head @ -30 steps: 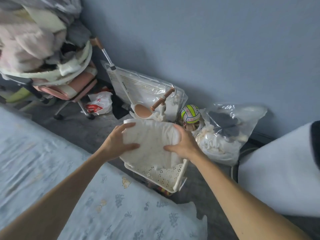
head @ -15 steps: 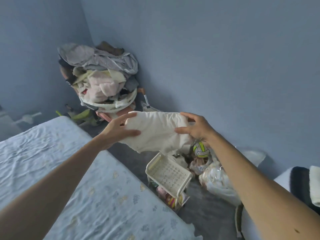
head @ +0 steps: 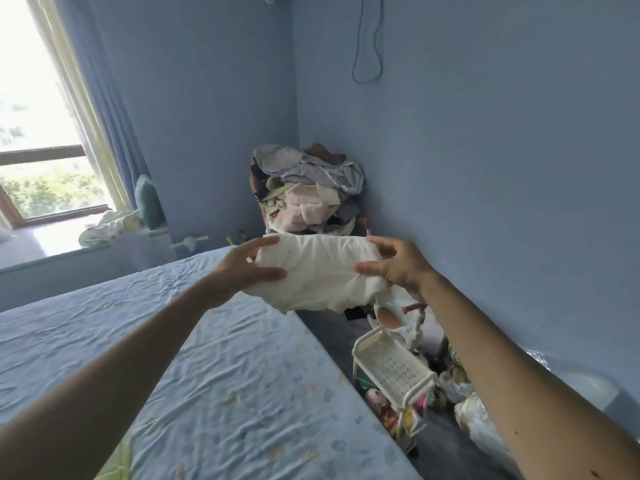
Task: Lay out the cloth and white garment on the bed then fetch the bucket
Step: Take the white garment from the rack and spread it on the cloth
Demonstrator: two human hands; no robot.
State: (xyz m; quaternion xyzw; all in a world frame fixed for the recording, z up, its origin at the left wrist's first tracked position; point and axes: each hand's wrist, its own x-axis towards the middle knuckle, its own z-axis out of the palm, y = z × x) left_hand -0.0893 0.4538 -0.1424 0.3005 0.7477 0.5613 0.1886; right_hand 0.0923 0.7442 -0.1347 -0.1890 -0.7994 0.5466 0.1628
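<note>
A folded white cloth (head: 318,271) hangs in the air between both my hands, above the bed's far right edge. My left hand (head: 242,268) grips its left end, thumb underneath and fingers on top. Its right end is pinched by my right hand (head: 398,265). The bed (head: 207,375) with a pale blue patterned sheet stretches below and to the left. No bucket is in view.
A white perforated basket rack (head: 391,365) stands on the floor beside the bed, with plastic bags (head: 478,420) around it. A chair piled with clothes (head: 304,192) fills the corner. A window (head: 41,133) and ledge lie at left. Blue walls close in on the right.
Both hands lifted the white cloth off the basket rack and carried it up and left toward the bed. My view rose from the floor to the room's corner.
</note>
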